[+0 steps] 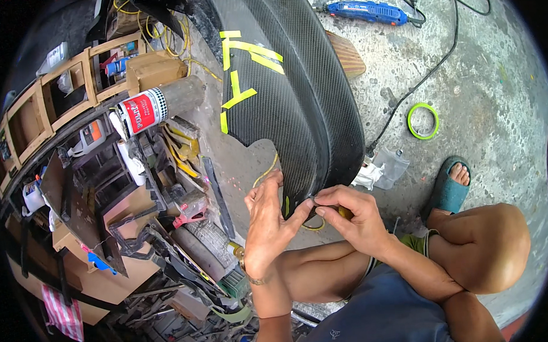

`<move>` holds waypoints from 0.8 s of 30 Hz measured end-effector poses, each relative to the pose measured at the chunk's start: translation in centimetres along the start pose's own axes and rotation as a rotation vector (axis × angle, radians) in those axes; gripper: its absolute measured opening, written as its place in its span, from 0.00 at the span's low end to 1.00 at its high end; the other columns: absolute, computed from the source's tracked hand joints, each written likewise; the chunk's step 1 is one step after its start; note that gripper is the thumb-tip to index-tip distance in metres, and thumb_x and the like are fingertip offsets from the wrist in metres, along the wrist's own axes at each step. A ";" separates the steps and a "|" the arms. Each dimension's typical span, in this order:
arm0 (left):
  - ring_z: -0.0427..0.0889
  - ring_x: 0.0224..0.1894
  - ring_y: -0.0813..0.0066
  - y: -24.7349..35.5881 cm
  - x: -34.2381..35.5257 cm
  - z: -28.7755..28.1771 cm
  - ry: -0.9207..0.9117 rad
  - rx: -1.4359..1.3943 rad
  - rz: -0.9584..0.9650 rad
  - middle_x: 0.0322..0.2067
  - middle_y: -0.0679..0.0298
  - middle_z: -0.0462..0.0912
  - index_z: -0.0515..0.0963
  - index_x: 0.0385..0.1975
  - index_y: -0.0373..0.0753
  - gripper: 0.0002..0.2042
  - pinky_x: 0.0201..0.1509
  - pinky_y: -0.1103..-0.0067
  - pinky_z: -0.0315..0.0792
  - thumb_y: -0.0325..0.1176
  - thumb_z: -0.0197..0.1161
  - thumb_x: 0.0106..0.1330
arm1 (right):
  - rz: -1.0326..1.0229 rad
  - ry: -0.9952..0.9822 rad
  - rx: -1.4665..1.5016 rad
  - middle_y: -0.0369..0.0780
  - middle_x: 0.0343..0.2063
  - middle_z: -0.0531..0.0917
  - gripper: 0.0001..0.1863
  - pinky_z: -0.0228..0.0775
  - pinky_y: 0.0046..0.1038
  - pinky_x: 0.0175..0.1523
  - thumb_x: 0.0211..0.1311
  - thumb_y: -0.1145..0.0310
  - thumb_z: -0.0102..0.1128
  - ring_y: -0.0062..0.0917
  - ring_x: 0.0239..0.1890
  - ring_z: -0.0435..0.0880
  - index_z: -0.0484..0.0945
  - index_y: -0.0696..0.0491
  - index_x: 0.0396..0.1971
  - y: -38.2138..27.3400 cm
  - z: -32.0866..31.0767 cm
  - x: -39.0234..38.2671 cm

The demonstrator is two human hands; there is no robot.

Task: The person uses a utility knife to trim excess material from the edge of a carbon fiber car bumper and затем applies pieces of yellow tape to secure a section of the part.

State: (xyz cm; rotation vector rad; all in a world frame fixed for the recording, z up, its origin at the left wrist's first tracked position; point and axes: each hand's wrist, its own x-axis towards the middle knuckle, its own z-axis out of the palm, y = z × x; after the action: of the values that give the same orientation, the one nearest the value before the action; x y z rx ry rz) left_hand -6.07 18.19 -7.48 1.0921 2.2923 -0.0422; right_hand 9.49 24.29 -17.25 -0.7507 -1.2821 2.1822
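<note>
A black carbon-fibre panel (265, 105) with a woven pattern and a raised curved ridge stretches away from me. Strips of yellow tape (240, 98) cross its left part. At its near end, my left hand (267, 222) rests against the edge, thumb spread from the fingers; some fingertips are partly hidden. The left thumb tip meets the fingertips of my right hand (355, 221) at the panel's near corner. My right thumb and forefinger are pinched together there on something too small to name. Something yellow (345, 213) shows beneath the right hand.
A blue rotary tool (368, 13) with a black cord lies on the concrete floor, beyond a green tape roll (423, 121) and a clear plastic bag (393, 168). On the left are a red-and-white can (143, 111), a wooden frame (42, 113) and cluttered tools.
</note>
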 end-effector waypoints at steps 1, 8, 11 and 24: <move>0.72 0.58 0.56 0.0 0.0 0.0 -0.006 0.000 -0.009 0.52 0.51 0.80 0.70 0.62 0.31 0.33 0.66 0.67 0.59 0.39 0.75 0.59 | 0.001 -0.001 0.001 0.45 0.38 0.85 0.06 0.77 0.29 0.41 0.63 0.78 0.65 0.30 0.36 0.86 0.82 0.60 0.39 0.1 0.1 -0.2; 0.70 0.60 0.56 0.2 -0.1 0.1 -0.013 -0.010 -0.047 0.54 0.50 0.80 0.69 0.63 0.31 0.35 0.67 0.67 0.59 0.38 0.76 0.58 | 0.275 0.114 0.412 0.40 0.34 0.86 0.07 0.75 0.20 0.32 0.72 0.74 0.58 0.14 0.27 0.79 0.75 0.59 0.45 1.6 1.1 -1.1; 0.70 0.61 0.55 0.2 -0.2 -0.2 -0.016 -0.047 -0.056 0.55 0.49 0.79 0.69 0.64 0.31 0.36 0.68 0.67 0.59 0.39 0.76 0.58 | 0.173 0.080 0.228 0.39 0.33 0.85 0.07 0.75 0.21 0.32 0.72 0.75 0.57 0.17 0.27 0.81 0.74 0.59 0.46 1.3 0.9 -1.1; 0.76 0.60 0.46 0.1 -0.1 0.3 0.009 -0.050 -0.038 0.53 0.40 0.81 0.67 0.62 0.27 0.38 0.71 0.59 0.51 0.48 0.74 0.60 | 0.088 -0.019 0.074 0.41 0.30 0.83 0.06 0.73 0.26 0.31 0.70 0.77 0.59 0.24 0.26 0.83 0.77 0.59 0.44 0.7 0.7 -0.5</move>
State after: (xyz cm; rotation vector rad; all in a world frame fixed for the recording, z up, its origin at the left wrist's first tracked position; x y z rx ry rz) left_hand -5.84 18.08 -7.62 1.0258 2.3099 0.0059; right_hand 9.25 23.24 -17.45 -0.7720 -1.1910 2.2979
